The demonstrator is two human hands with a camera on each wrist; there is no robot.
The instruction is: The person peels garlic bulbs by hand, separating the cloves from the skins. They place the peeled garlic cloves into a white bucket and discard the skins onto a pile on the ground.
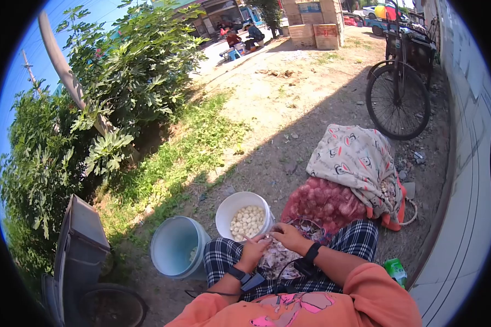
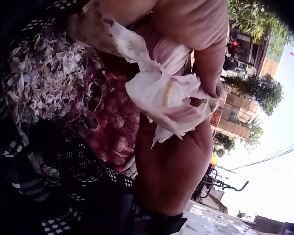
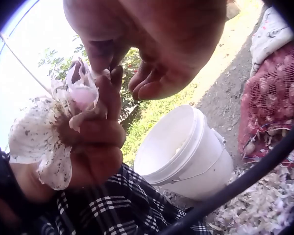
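Observation:
In the left wrist view, a partly opened garlic bulb (image 2: 161, 95) with torn white skin shows pink cloves. My left hand (image 1: 253, 253) grips the bulb, its fingers curled round it in the right wrist view, where speckled skin (image 3: 39, 139) hangs loose. Close against it, my right hand (image 1: 290, 238) pinches at the edge of the garlic skin with thumb and finger. Both hands are over the lap, just beside a white bucket (image 3: 186, 156). Peeled cloves (image 1: 247, 222) lie inside that bucket. The exact contact of the right fingertips is partly hidden.
A pale blue bucket (image 1: 172, 245) stands left of the white one. Loose skins (image 1: 281, 260) lie between the legs. Beyond the right knee are a red mesh sack of garlic (image 1: 324, 204) and a patterned cloth (image 1: 354, 158). A metal cart (image 1: 84, 234) stands at left, a bicycle (image 1: 398, 101) at right.

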